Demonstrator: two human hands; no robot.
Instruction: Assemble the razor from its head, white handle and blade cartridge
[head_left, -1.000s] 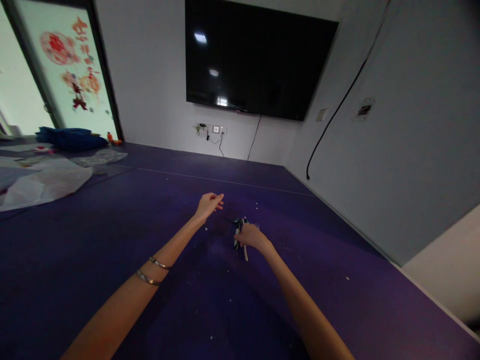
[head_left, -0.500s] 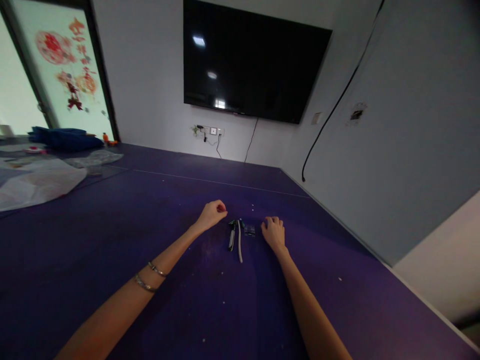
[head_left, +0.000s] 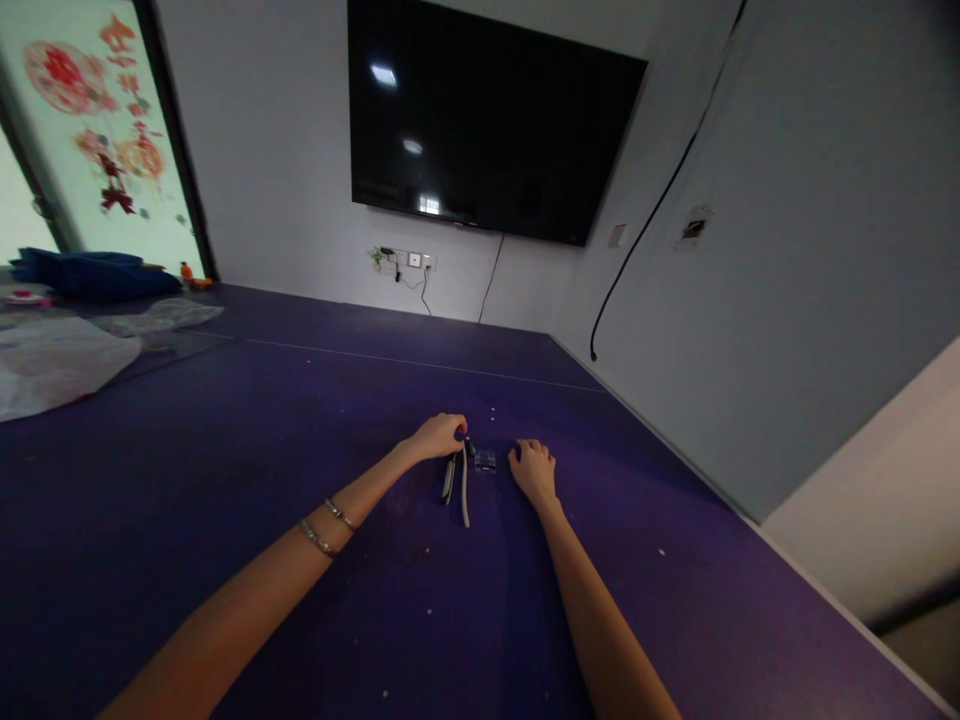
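Fingers pinched together, my left hand (head_left: 441, 436) is over the top end of a slim dark-and-pale handle (head_left: 448, 480), and its fingertips cover part of that end. Whether it grips anything there is too small to tell. A whitish, slightly curved strip (head_left: 465, 492), perhaps a cable or a second handle, runs down beside it. Small dark green parts (head_left: 470, 447) show at the top. To the right lies a small clear packet (head_left: 485, 461) with dark bits. My right hand (head_left: 534, 468) rests on the purple surface just right of the packet, fingers loosely bent and a little apart, holding nothing visible.
The purple surface (head_left: 337, 600) reaches the walls, with white specks on it. Plastic sheeting (head_left: 67, 360) and blue cloth (head_left: 97, 275) lie far left. A black cable (head_left: 660, 205) hangs along the right wall. A television (head_left: 487, 120) is mounted ahead.
My left hand has moved right and slightly down, onto the top end of the handle, which it was beside before. My right hand keeps its place by the packet. The view has shifted slightly.
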